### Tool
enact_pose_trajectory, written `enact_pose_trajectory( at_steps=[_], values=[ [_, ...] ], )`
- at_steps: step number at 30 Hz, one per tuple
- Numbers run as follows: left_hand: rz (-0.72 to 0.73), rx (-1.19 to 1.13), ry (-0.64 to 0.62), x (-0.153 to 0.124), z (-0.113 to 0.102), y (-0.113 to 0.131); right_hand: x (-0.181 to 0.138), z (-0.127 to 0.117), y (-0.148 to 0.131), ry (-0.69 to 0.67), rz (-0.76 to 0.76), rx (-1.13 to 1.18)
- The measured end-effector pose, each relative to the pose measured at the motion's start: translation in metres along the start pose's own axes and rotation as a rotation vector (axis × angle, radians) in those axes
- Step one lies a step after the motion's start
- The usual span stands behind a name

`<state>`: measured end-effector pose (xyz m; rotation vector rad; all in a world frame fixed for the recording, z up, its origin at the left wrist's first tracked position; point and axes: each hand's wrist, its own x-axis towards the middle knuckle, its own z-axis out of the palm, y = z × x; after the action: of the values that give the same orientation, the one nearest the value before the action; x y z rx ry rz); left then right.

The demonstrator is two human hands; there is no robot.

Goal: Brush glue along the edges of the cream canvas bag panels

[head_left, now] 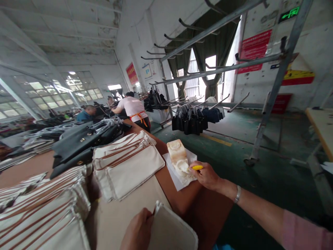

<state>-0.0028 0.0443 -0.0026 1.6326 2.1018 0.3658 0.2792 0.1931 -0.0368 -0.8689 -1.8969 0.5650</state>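
Note:
At the table's front edge, my left hand is closed on the corner of a cream fabric piece, which looks like a bag lining. My right hand pinches a tool with a yellow handle. The tool's working end is at the white paste in an open container and cannot be made out. That container is crusted and rests on a white sheet at the table's right edge. Left of it lies a stack of cream fabric pieces with brown trim.
More cream pieces with brown trim lie at the left, and dark bags are piled behind them on the brown table. A metal rack with hanging black bags stands to the right. A co-worker leans over further back.

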Motion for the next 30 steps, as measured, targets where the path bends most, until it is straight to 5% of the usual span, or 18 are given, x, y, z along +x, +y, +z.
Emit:
enact_pose_trajectory(
  at_steps=[6,10,16,30],
  values=[
    [-0.195,-0.498,-0.102,-0.020,0.004,0.005,-0.012,-0.006,-0.019,0.061,0.049,0.087],
    [-0.197,-0.695,-0.119,-0.032,0.007,0.008,-0.024,0.000,-0.060,0.087,0.276,0.425],
    [-0.183,-0.735,-0.040,-0.041,0.021,0.004,-0.030,0.016,-0.114,0.034,0.389,0.739],
    [0.026,-0.639,-0.094,-0.062,0.015,0.023,-0.028,0.011,-0.127,-0.013,0.222,0.514]
  ],
)
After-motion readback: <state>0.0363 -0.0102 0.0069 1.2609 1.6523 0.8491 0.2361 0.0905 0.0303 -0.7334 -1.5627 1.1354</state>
